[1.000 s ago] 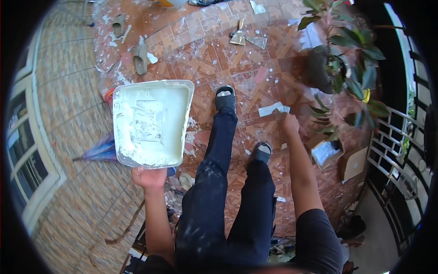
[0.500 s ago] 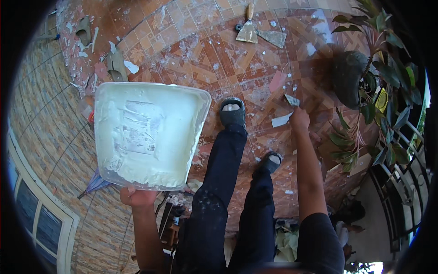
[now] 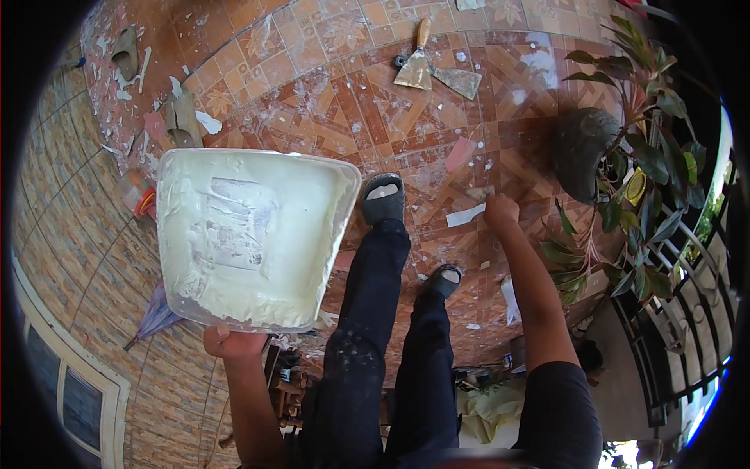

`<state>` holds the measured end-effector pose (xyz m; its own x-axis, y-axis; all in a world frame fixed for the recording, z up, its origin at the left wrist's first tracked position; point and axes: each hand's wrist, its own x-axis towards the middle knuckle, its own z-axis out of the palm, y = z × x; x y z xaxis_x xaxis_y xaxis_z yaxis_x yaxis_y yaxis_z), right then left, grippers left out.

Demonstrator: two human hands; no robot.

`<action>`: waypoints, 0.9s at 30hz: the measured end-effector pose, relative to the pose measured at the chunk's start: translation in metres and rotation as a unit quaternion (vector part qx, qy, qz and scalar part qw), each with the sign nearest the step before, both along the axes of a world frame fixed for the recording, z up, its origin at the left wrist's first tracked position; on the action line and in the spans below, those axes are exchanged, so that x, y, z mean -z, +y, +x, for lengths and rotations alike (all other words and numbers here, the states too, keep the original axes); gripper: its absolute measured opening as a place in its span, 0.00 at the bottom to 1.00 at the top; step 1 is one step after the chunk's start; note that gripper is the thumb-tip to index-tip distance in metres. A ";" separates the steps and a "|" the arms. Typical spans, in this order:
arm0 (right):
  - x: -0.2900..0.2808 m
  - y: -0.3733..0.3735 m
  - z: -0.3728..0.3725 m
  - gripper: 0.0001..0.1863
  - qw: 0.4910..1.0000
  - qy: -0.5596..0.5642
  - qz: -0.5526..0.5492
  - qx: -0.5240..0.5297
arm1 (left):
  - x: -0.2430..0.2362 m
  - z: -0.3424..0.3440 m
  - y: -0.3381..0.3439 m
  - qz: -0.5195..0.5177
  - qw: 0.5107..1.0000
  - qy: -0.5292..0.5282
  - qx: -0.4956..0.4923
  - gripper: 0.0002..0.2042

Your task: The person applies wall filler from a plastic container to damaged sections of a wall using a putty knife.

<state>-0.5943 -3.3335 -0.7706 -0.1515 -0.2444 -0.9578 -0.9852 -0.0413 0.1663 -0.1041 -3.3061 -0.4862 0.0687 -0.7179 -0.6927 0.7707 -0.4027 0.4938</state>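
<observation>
On the left, my left hand grips the lower rim of a translucent plastic tub. White paste coats the tub's inside, with a scraped patch in the middle. The tub is tilted so its inside faces up at me. To the right, my right hand is closed around a small putty knife. Its blade is blurred and its handle is hidden in the fist. The knife is held apart from the tub, over the tiled floor.
Two scrapers lie crossed on the tiled floor. A white strip and a pink scrap lie near my right hand. A dark pot with a leafy plant stands at right. Slippers and a folded umbrella are at left.
The view has shifted slightly, with floor things sitting a little further left and lower. The putty knife's blade has turned and blurred. My left hand still holds the tub.
</observation>
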 end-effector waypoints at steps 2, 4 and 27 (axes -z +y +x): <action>-0.005 -0.021 0.031 0.19 0.992 -0.013 -0.118 -0.048 | 0.001 0.005 0.002 0.007 1.000 -0.012 -0.016 0.37; 0.009 -0.064 0.040 0.24 0.968 -0.052 -0.215 -0.121 | 0.009 0.013 0.006 0.003 1.000 -0.012 -0.023 0.38; -0.248 -0.197 0.107 0.11 0.588 -0.523 -0.046 0.615 | -0.103 -0.020 0.026 -0.027 0.976 -0.047 -0.209 0.38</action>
